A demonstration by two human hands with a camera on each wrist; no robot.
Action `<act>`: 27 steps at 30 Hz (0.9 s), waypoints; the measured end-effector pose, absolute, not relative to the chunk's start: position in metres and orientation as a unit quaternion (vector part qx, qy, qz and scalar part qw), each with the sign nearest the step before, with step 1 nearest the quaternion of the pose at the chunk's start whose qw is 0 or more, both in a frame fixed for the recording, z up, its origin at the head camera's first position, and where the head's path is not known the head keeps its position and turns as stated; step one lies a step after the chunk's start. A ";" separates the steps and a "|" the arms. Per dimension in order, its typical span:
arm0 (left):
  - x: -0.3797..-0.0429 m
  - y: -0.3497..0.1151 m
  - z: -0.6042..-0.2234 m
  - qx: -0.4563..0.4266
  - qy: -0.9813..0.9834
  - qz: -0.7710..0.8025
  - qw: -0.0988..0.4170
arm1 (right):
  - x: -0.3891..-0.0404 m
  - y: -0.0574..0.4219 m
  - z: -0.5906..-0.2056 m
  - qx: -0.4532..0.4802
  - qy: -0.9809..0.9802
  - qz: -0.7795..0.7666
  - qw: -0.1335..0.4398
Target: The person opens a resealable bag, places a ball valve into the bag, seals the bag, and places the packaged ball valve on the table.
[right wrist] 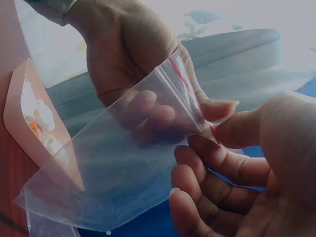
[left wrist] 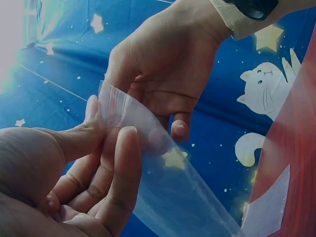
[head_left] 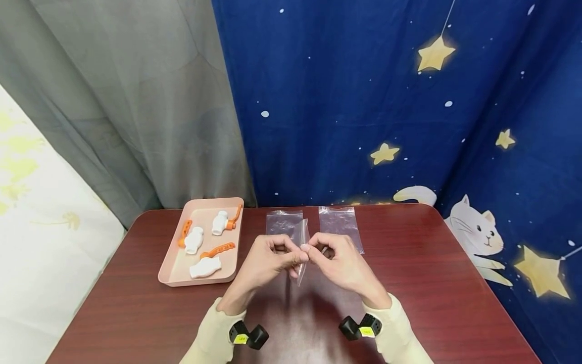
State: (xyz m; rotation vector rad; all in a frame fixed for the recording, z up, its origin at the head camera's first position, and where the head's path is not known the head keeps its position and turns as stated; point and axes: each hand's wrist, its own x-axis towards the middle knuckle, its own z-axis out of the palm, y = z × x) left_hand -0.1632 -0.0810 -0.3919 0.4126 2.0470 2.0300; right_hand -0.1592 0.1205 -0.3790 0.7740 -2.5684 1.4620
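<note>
Between both hands is a clear zip-lock bag, held up over the table by its top edge. A red line runs along its seal in the right wrist view, and the bag looks flat, with nothing visible inside. My left hand pinches the top edge between thumb and fingers. Close beside it, my right hand pinches the same edge, its other fingers curled below in the right wrist view. The bag's lower part hangs free of the fingers.
Two more clear bags, a left one and a right one, lie flat near the table's far edge. To the left, a pink tray holds three white valves with orange handles. Curtains hang behind.
</note>
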 end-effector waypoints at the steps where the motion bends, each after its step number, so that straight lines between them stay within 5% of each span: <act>1: -0.163 -0.081 -0.392 0.138 0.691 0.699 0.120 | -0.159 0.121 -0.379 0.255 -0.839 0.478 0.044; 27: -0.166 -0.083 -0.391 0.208 0.725 0.641 0.142 | -0.162 0.121 -0.385 0.333 -0.824 0.458 0.031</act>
